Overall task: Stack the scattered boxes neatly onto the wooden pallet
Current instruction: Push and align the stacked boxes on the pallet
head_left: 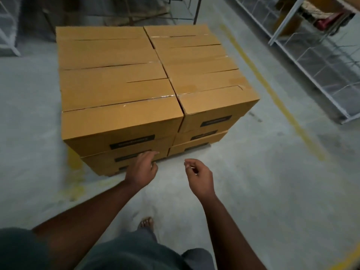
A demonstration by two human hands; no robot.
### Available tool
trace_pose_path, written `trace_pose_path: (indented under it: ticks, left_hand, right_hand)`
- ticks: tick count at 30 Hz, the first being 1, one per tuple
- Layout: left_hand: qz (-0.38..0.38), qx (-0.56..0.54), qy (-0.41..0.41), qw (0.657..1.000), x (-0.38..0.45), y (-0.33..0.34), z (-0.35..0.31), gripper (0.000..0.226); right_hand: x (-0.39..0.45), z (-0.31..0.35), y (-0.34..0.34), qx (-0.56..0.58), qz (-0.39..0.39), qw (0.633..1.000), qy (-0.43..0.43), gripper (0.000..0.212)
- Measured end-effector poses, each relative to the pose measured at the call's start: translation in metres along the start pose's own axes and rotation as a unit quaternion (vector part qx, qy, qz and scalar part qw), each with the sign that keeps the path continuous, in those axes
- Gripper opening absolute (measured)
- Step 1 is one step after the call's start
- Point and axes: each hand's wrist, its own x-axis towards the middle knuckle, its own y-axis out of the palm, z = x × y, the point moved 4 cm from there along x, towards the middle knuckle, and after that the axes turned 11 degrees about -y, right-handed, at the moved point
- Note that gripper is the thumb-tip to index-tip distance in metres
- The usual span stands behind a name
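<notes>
Two columns of cardboard boxes [136,78] stand side by side in front of us, three layers high as far as we can see, their tops level and their seams close together. The wooden pallet they belong on is hidden beneath them; only a pale sliver shows under the lowest right box, and we cannot say for sure that it is wood. Our left hand [143,167] hangs just in front of the lower left boxes, fingers loosely bent, holding nothing; whether its fingertips touch the cardboard we cannot tell. Our right hand [197,175] is out over the bare concrete floor [272,182], apart from the stack, fingers slack and also holding nothing. No loose box is in view, so we judge the stacking near done, or the next box lies outside our sight. The lowest right box [196,144] seems to jut forward of the ones above it, and that is the risk: more weight on an uneven column could make it lean, and a careless shove to square it could push the neighbours out of line. A bare foot [146,223] close to the stack could be caught by a slipping box.
</notes>
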Motion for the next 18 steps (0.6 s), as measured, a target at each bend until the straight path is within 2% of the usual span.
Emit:
trace_pose_path:
  ticks: [9, 13, 16, 18]
  left_hand:
    - [-0.055, 0.000, -0.092, 0.994, 0.061, 0.055, -0.045, 0.055]
    - [-0.151, 0.060, -0.111, 0.980, 0.093, 0.094, -0.061, 0.059]
    - [-0.214, 0.108, -0.098, 0.966, 0.118, 0.136, -0.065, 0.072]
    - [-0.248, 0.140, -0.103, 0.953, 0.138, 0.160, -0.057, 0.081]
  right_hand:
    - [0.117, -0.052, -0.002, 0.039, 0.109, 0.992, -0.054, 0.021]
    - [0.171, -0.113, -0.002, 0.047, 0.151, 0.981, -0.112, 0.023]
    - [0.202, -0.173, -0.008, 0.005, 0.179, 0.966, -0.184, 0.029]
    - [0.229, -0.205, -0.010, -0.012, 0.147, 0.960, -0.240, 0.031]
